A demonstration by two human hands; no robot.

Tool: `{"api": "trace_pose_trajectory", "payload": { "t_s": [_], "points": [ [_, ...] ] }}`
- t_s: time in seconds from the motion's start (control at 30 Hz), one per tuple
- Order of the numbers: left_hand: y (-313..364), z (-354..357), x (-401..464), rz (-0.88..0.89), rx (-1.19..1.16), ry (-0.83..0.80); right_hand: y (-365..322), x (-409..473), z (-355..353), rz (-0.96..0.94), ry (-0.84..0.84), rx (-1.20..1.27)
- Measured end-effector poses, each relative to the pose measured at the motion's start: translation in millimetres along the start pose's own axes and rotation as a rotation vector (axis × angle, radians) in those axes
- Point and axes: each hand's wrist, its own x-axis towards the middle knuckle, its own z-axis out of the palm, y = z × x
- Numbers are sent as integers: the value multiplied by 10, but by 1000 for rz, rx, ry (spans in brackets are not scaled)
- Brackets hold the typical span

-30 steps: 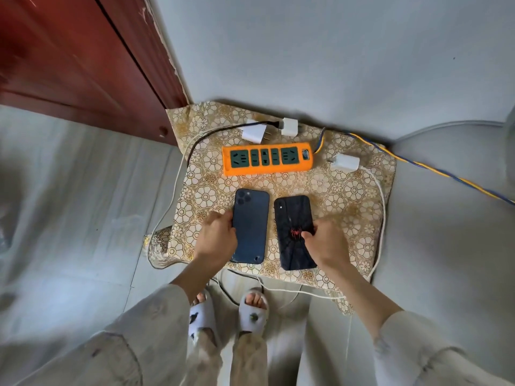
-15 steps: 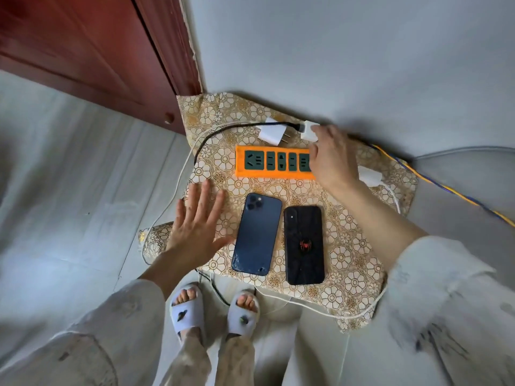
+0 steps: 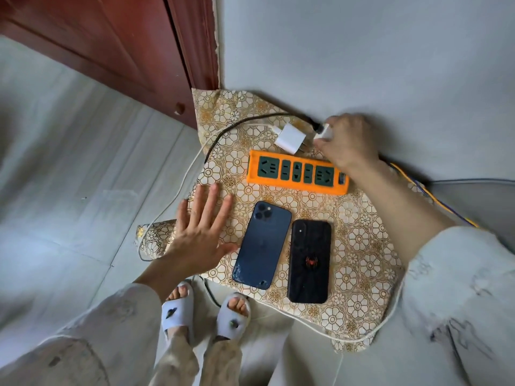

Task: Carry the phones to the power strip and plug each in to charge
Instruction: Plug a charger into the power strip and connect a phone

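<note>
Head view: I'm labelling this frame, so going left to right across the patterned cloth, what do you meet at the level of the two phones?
Left hand, resting flat on the patterned cloth → blue phone → black phone with the red spider mark.

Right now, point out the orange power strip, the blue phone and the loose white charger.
orange power strip [image 3: 297, 176], head view, middle of its socket face
blue phone [image 3: 262, 247], head view, centre of its back
loose white charger [image 3: 289, 138], head view, its white body

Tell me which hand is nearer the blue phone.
Left. The left hand lies flat on the cloth right beside the blue phone; the right hand is beyond the power strip, gripping a white charger.
</note>
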Motion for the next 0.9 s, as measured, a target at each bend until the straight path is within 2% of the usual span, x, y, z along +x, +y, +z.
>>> {"api": "trace_pose_trajectory", "payload": {
  "t_s": [0.07, 0.13, 0.23, 0.57, 0.73, 0.83, 0.9],
  "points": [
    [-3, 10, 6, -6, 2, -12, -112, -137, -85, 47, 12, 308],
    [-13, 20, 12, -9, -4, -27, -234, -310, -123, 50, -76, 588],
    [-28, 28, 20, -16, -32, -34, -339, -478, -87, 15, -212, 773],
    [-33, 8, 5, -5, -78, -57, -277, -461, 98, -31, -293, 861],
    [-23, -21, 2, -3, -99, -67, -308, -503, 150, -47, -289, 824],
    [-26, -19, 0, 2, -109, -64, -354, -513, 160, -61, -245, 698],
    [-31, -3, 4, 3, -100, -54, -373, -506, 150, -136, -219, 589]
  ]
}}
